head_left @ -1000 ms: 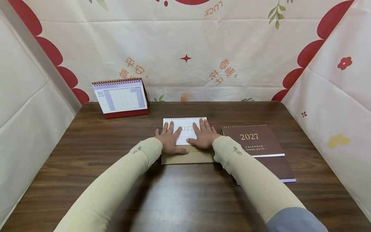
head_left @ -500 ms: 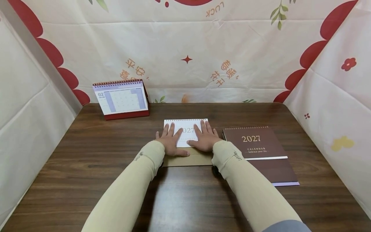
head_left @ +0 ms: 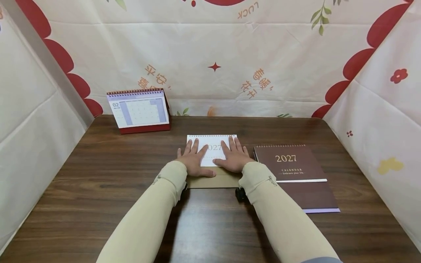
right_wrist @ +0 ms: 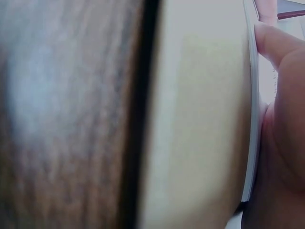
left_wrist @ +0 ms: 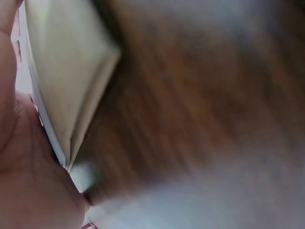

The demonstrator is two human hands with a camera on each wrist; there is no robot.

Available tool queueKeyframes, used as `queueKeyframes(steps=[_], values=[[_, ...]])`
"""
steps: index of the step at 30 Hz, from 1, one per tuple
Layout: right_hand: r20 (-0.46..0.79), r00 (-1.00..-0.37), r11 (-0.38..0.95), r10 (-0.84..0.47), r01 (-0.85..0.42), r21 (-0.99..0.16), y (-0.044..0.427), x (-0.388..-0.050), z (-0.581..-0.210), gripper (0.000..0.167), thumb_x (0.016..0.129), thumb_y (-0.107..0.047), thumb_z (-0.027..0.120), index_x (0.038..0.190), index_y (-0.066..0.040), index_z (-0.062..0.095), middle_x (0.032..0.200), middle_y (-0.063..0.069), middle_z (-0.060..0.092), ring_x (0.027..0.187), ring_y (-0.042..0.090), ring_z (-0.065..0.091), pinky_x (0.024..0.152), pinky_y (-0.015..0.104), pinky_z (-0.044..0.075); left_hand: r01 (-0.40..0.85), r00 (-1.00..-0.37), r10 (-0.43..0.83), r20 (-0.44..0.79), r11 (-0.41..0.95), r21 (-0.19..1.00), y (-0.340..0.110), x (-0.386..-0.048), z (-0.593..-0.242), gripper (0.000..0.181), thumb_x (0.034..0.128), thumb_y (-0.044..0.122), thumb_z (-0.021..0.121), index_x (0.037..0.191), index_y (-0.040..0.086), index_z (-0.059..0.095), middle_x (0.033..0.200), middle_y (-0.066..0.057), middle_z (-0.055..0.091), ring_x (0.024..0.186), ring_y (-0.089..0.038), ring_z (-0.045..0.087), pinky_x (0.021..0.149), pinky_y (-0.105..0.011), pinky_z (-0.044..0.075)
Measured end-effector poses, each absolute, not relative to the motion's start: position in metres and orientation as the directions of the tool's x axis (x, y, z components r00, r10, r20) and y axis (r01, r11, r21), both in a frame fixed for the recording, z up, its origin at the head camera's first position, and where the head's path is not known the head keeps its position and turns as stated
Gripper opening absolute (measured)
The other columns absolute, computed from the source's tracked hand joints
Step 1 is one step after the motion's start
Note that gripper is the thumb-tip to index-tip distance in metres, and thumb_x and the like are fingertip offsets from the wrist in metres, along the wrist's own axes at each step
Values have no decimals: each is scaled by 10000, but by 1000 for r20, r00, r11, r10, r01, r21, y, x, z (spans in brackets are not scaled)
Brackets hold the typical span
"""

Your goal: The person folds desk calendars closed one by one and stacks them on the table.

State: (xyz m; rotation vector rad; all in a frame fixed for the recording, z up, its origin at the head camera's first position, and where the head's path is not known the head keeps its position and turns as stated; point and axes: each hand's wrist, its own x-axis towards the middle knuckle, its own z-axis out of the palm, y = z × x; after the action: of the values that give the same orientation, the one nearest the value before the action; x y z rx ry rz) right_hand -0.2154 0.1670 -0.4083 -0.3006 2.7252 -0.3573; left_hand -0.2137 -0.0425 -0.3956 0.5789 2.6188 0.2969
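A desk calendar [head_left: 210,161] with a white "2027" cover and a tan base lies flat in the middle of the table. My left hand [head_left: 194,162] rests on its left side with fingers spread straight. On its right side lies my right hand [head_left: 234,159], fingers spread and straight too. Part of the printed cover is hidden under both hands. In the left wrist view the tan base [left_wrist: 71,62] shows a corner beside the palm. The right wrist view has the tan base [right_wrist: 205,114] next to the thumb, which touches the white pages.
A brown "2027" calendar [head_left: 289,164] lies flat to the right, partly behind the right sleeve [head_left: 279,204]. At the back left stands a red-based desk calendar [head_left: 139,109] opened at 02. Printed cloth [head_left: 184,47] hangs behind the wooden table [head_left: 98,175].
Both hands stay spread on the white calendar. The forearms have drawn slightly inward, and the whole view has shifted a little.
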Motion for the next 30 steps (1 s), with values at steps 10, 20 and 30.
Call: queueKeyframes(steps=[10, 20, 30], values=[[-326, -905, 939, -272, -174, -298, 165, -211, -406, 895, 972, -675, 364, 1596, -158, -15, 1618, 140, -196, 1465, 317, -217, 1149, 604, -26, 344, -818, 436, -376, 894, 287, -44, -216, -403, 1137, 769, 840, 541, 1604, 279, 10, 1628, -108, -182, 1468, -327, -202, 1124, -661, 6], [-315, -912, 932, -264, -157, -325, 170, -211, -405, 898, 970, -666, 387, 1599, -160, -6, 1616, 139, -204, 1461, 310, -231, 1147, 606, -35, 347, -818, 446, -364, 887, 305, -40, -216, -397, 1122, 781, 816, 559, 1606, 273, 28, 1630, -115, -172, 1470, -330, -194, 1126, -656, 2], [-271, -922, 912, -275, -161, -377, 171, -208, -406, 882, 973, -633, 428, 1602, -158, 33, 1625, 137, -170, 1468, 303, -212, 1146, 604, -47, 353, -821, 443, -361, 890, 289, -41, -217, -401, 1127, 775, 822, 558, 1606, 278, 28, 1633, -109, -165, 1471, -327, -192, 1124, -659, 5]])
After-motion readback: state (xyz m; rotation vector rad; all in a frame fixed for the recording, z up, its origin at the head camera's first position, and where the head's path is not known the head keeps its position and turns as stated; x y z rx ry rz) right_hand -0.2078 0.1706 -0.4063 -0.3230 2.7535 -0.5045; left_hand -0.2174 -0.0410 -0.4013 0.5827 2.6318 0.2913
